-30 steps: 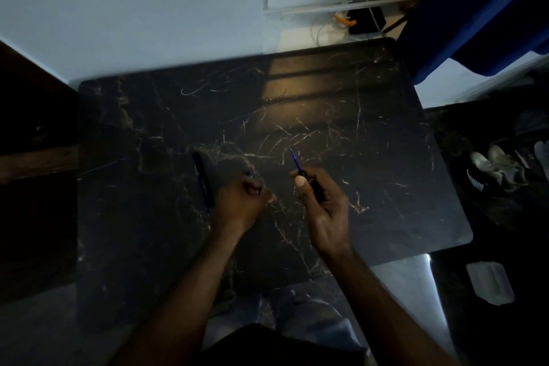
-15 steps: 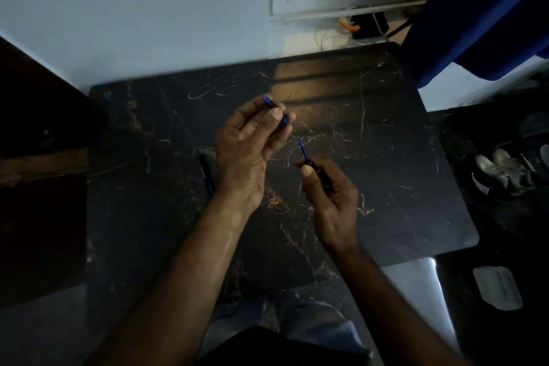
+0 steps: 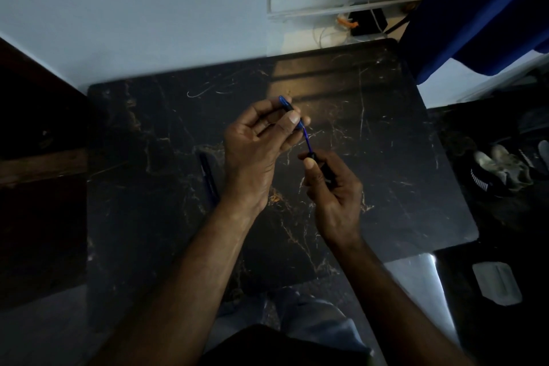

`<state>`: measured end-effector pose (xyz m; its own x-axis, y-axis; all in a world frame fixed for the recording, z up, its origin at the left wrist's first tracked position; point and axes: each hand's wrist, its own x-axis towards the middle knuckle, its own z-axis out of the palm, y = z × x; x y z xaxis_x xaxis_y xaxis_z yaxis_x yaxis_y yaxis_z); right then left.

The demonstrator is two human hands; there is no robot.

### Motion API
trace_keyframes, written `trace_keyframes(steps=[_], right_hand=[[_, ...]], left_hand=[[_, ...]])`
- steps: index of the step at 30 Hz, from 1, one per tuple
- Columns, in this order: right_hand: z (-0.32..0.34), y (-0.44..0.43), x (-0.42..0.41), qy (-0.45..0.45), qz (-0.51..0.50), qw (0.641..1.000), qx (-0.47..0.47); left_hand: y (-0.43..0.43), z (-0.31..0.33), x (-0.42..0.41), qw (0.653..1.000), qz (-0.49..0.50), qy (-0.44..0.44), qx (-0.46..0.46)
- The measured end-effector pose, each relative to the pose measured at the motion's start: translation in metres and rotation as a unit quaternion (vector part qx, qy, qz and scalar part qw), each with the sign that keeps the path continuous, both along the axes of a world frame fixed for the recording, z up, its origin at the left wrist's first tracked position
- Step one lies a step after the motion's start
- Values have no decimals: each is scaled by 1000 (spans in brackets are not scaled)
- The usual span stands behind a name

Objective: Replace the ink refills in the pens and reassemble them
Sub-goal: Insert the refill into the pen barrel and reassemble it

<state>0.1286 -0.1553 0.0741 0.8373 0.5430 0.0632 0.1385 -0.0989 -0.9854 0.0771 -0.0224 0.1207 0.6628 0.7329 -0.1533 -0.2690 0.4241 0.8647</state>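
One pen mid-assembly above the dark marble table [image 3: 371, 157]. Left hand [image 3: 252, 154] pinched shut on the blue barrel [image 3: 285, 104]; right hand [image 3: 335, 196] closed round the black grip section [image 3: 325, 169], blue refill [image 3: 307, 140] partly sleeved into the barrel. Still left, probably: seating, tightening. Another pen [image 3: 208, 175] flat on the table beside the left wrist, state unclear.

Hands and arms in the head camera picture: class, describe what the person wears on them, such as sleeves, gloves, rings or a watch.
Nothing shows on either. The left hand and right hand are bare, with no gloves, and no ring or watch can be made out in the dim light. Both forearms are uncovered down to the bottom of the picture; no sleeve shows.
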Motion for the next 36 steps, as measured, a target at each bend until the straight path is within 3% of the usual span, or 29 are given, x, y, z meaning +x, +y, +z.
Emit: trace_keyframes(steps=[11, 26, 32, 36], right_hand=[[-3, -2, -1, -39, -2, 999, -23], [10, 8, -1, -100, 20, 993, -65], [10, 12, -3, -110, 46, 990, -69], [12, 12, 0, -23, 72, 996, -40]], left_hand=[[3, -15, -8, 987, -14, 44, 152], [5, -28, -18, 988, -30, 107, 105], [2, -34, -21, 985, 3, 113, 133], [9, -37, -26, 986, -26, 105, 128]])
